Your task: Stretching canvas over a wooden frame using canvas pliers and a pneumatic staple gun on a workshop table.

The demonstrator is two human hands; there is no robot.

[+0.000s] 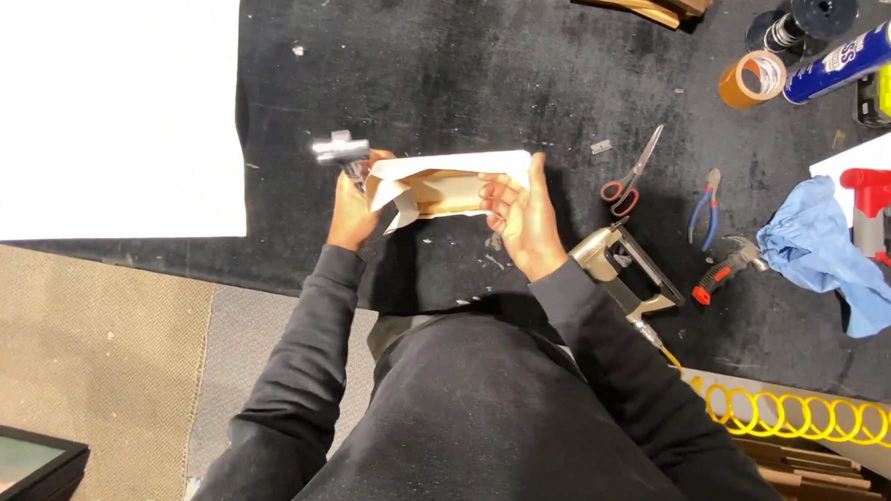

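Observation:
My left hand [349, 210] grips a small metal tool [342, 150], blurred, at the left end of a small wooden frame wrapped in white canvas [443, 190]. My right hand [517, 209] clasps the frame's right end, with the fingers curled over its edge. The frame is held just above a black worktable [458, 70], its open wooden back facing me. Both arms wear dark sleeves.
A pneumatic stapler [627, 268] with a yellow coiled hose [803, 415] lies right of my arm. Further right: red scissors [630, 172], blue pliers [705, 207], a hammer [729, 266], a blue cloth [828, 249], tape [754, 79], a spray can [848, 58]. A white sheet [109, 115] lies left.

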